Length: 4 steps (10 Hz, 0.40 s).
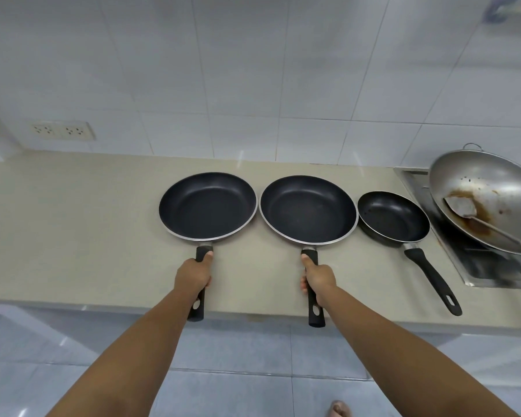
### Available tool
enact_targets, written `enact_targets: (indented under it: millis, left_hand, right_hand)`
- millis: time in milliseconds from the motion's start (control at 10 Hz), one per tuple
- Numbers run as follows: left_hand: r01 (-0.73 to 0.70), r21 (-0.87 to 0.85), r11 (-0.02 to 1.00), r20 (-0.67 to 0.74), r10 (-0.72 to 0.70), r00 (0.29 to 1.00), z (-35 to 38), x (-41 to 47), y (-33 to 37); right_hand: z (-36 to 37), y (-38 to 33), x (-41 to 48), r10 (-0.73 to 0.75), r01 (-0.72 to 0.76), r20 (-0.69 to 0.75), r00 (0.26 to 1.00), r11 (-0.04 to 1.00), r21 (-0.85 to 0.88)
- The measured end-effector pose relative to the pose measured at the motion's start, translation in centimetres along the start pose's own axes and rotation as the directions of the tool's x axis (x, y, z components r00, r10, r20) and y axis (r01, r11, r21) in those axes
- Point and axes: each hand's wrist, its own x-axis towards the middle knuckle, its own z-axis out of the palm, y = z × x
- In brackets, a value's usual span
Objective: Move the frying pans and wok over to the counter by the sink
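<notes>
Wide beige stone tabletop (73,212), running left to right beneath a wall of pale grey-white square tiles (253,70). At the far right, sunk into that tabletop, a steel gas stove (475,266), carrying a large round silver metal wok (487,194), tilted, stained brown inside. Resting in the wok, a metal spatula with a wooden handle (475,213), handle pointing toward the lower right.

Side by side on the tabletop, three frying pans with handles pointing toward the near edge. Leftmost: large round black non-stick frying pan with a silver rim (207,205). Just beside it, rims almost touching: second large round black frying pan of the same kind (308,210). Right of that, rim close against it and near the stove: small black frying pan with a long black handle (393,217), untouched.

Left hand (193,272) clenched around the leftmost pan's black handle, thumb along the top. Right hand (318,279) clenched around the middle pan's handle in the same way. Both handle ends jutting past the tabletop edge.

On the wall at left, a white double power socket (61,130).
</notes>
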Motion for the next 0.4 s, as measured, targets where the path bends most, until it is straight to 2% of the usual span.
enact_targets:
  millis: [200, 300, 400]
  left_hand:
    - [-0.081, 0.187, 0.979, -0.111, 0.103, 0.988, -0.1, -0.9, 1.7]
    - [-0.157, 0.344, 0.926, -0.164, 0.224, 0.961, 0.6, -1.3, 3.4]
    - [-0.274, 0.492, 0.826, -0.098, 0.365, 0.926, 1.9, -1.7, 6.7]
  right_hand:
    - [-1.1, -1.3, 0.4, -0.098, 0.093, -0.041, 0.994, 0.990, -0.106]
    - [-3.0, -2.5, 0.8, -0.205, 0.184, -0.075, 0.976, 0.958, -0.222]
    - [-5.6, -3.9, 0.7, -0.378, 0.273, -0.146, 0.914, 0.841, -0.468]
